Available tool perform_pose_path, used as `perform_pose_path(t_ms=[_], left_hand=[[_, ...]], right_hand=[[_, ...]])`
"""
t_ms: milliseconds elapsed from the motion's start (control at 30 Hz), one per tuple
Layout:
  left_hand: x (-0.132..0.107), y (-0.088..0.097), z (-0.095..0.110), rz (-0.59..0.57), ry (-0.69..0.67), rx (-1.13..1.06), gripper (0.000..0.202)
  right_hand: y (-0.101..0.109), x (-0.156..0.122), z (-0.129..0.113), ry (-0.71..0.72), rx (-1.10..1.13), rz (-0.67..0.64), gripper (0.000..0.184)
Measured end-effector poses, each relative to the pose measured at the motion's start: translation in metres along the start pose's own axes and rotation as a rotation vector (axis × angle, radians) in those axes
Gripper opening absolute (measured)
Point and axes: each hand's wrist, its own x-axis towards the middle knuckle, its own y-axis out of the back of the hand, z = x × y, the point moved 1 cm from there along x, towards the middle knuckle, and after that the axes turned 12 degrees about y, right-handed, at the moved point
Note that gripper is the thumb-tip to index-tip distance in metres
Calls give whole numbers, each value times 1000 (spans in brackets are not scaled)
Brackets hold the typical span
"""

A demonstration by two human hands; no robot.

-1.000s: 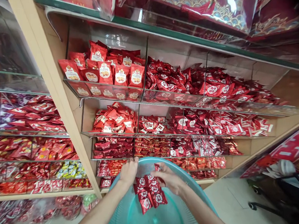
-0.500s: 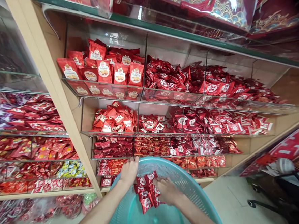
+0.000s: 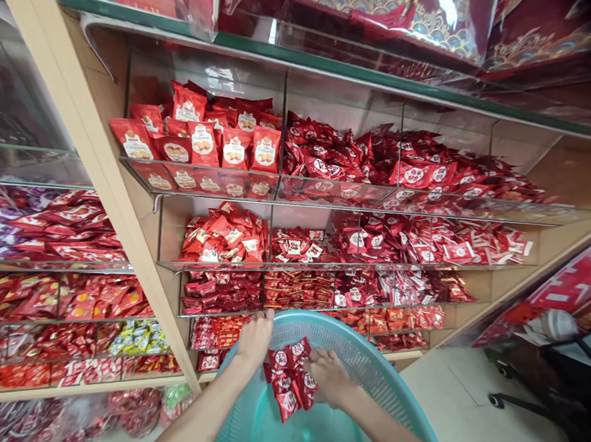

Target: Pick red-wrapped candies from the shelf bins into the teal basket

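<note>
My left hand (image 3: pixel 255 335) is closed over the far rim of a round turquoise plastic basket (image 3: pixel 399 391), its fingers hooked on the edge. Inside the basket a small cluster of red candy packets (image 3: pixel 288 385) with white round labels shows against the left part of the inner wall and bottom. My right hand (image 3: pixel 332 379) is inside the basket at the right edge of these packets. Its fingers are bent and partly blurred, and whether they pinch a packet is not clear.
Ahead stands a wooden shelf unit with glass-fronted compartments full of red sweets (image 3: pixel 357 240). Bigger red biscuit packets (image 3: pixel 203 143) fill its upper left compartment. More sweets (image 3: pixel 78 221) are on the left rack. A wheeled chair base (image 3: pixel 511 401) stands at the right.
My right hand has shifted slightly right, uncovering more of the right-hand packets, one of which sits at a different angle. My left hand stays on the rim.
</note>
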Motion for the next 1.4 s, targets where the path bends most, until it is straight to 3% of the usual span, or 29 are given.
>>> perform_pose_path(t_ms=[300, 600, 700, 767, 833, 967, 1033, 1100, 1167, 1233, 1400], left_hand=[[1, 4, 1, -10, -4, 3, 33], [3, 0, 4, 1, 2, 31, 36], [3, 1, 4, 3, 8, 26, 37], [3, 2, 3, 9, 8, 28, 41], [3, 2, 2, 4, 12, 27, 45], [2, 3, 0, -18, 25, 33, 49], [1, 3, -2, -12, 24, 39, 49], [0, 2, -3, -14, 26, 36, 50], [0, 0, -5, -16, 31, 28, 51], [-1, -1, -6, -4, 39, 23, 52], [-2, -4, -7, 16, 52, 25, 51]], right_hand=[[2, 2, 4, 89, -75, -116, 44], [5, 8, 3, -36, -172, -103, 38], [23, 8, 6, -84, -171, -113, 37], [52, 5, 9, -85, -120, -113, 42], [98, -1, 8, -13, -25, 17, 43], [222, -17, -1, 255, 108, 627, 15], [280, -19, -4, 314, 77, 899, 15], [325, -14, -1, 284, -8, 1099, 12], [354, 0, 5, 220, -136, 1174, 11], [368, 17, 11, 152, -263, 1154, 13], [372, 49, 17, 62, -385, 1054, 14]])
